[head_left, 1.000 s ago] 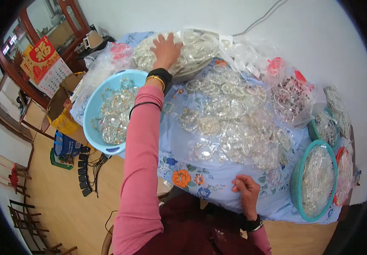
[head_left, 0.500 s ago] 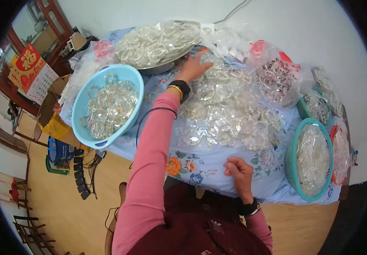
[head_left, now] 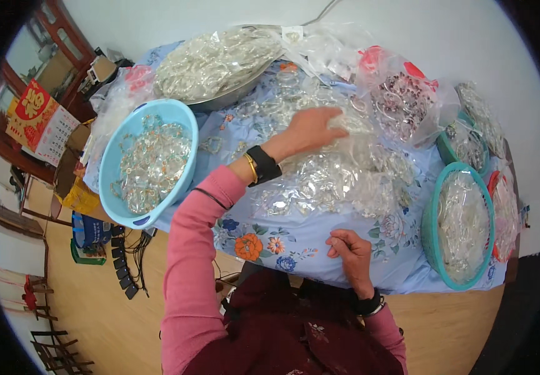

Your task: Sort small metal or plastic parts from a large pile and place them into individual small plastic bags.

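My left hand is stretched over a broad pile of clear plastic packets holding what look like bracelets. Its fingers reach to the right with the thumb apart, and nothing shows in them. Whether the fingertips press on the packets or hover just over them, I cannot tell. My right hand rests near the table's front edge, its fingers curled in, with no thing visible in it. Left of the pile, a light blue basin holds packets of orange and clear beaded rings. Behind it, a metal tray is heaped with silvery packets.
A floral blue cloth covers the table. At right stand a teal basket, a green basket and a red-rimmed basket. A bag of dark-beaded packets lies behind the pile. Several black devices with cables lie on the floor.
My left hand has come back from the far edge of the pile, beside the metal tray, to over its middle. My right hand stays in place. The view has shifted slightly.
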Motion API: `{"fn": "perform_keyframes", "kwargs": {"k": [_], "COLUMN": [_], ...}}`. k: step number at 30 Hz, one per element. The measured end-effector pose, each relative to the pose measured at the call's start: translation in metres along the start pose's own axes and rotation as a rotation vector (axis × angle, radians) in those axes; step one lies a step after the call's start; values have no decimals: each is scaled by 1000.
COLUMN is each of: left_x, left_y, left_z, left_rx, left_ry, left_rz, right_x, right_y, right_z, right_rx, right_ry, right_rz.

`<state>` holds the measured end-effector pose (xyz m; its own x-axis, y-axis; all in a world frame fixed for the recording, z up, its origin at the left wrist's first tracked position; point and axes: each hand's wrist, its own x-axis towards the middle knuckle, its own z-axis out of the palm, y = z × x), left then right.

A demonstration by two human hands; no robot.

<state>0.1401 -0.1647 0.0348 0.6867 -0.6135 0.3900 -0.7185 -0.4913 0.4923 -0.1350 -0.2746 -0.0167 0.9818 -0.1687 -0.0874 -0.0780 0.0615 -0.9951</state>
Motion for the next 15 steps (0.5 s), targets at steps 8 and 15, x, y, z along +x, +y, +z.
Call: {"fn": "perform_keyframes", "kwargs": {"k": [8,15], "left_x": [82,95], "left_y": [-154,-176], "left_z": [5,9], "left_rx": [501,511], "left_ry": [359,122], "left_rz": [-61,-260], "right_x": [-3,-4], "right_y": [1,-1], "right_z": [2,0], "right_rx": [-51,-57], "right_ry": [-6,17], "right_rz": [13,31]}}
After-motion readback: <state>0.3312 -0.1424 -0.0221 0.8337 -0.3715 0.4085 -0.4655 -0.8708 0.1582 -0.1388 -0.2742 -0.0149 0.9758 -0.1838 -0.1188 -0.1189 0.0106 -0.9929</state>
